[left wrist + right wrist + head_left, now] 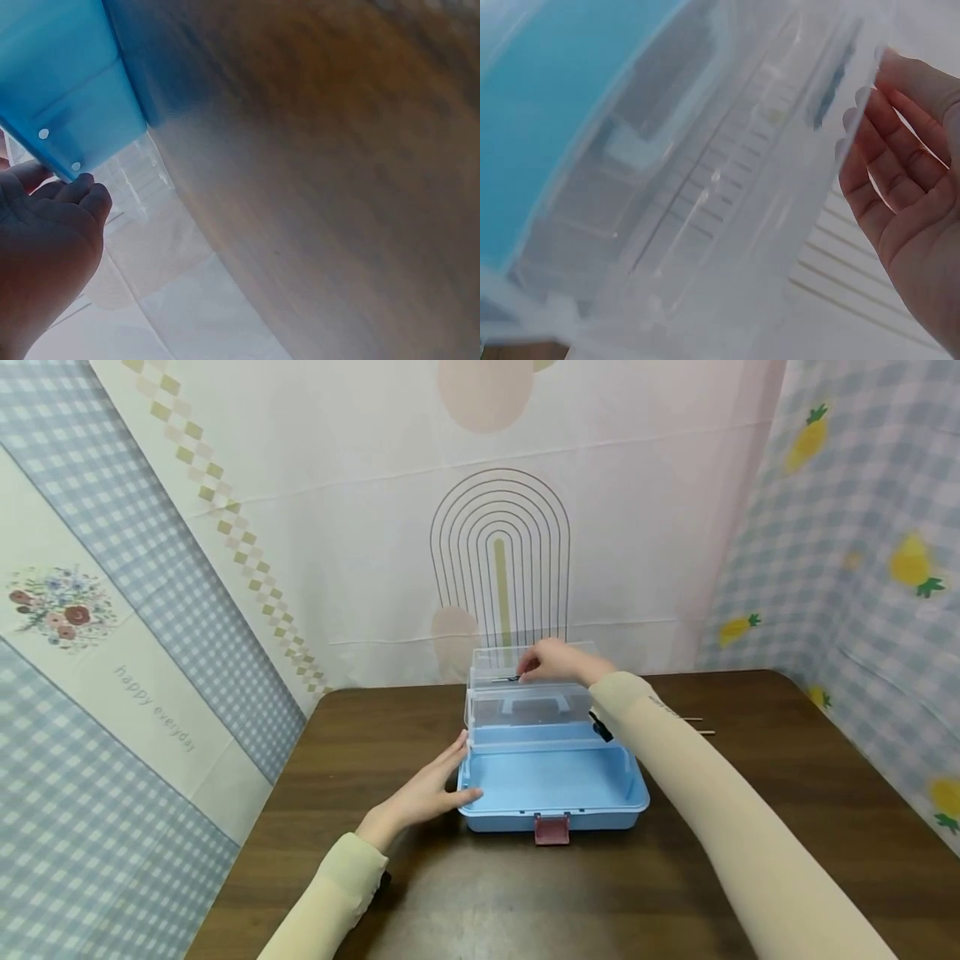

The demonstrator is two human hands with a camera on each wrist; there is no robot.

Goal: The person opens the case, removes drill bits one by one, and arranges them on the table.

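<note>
There is room to pass over the near table (555, 902), between the left sleeve (322, 897) and the right sleeve (720, 793), up to the front of the blue box (502, 821), where a clasp (552, 832) juts out. From above, the box's front part lies open; clear trays (540, 746) rise over its back. The left hand (427, 785) blocks the left side; the right sleeve slants over the back right corner.

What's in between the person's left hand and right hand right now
In the head view, the clear upper section of the open blue box.

Wrist views look dim; the table (465, 914) shows glare.
</note>
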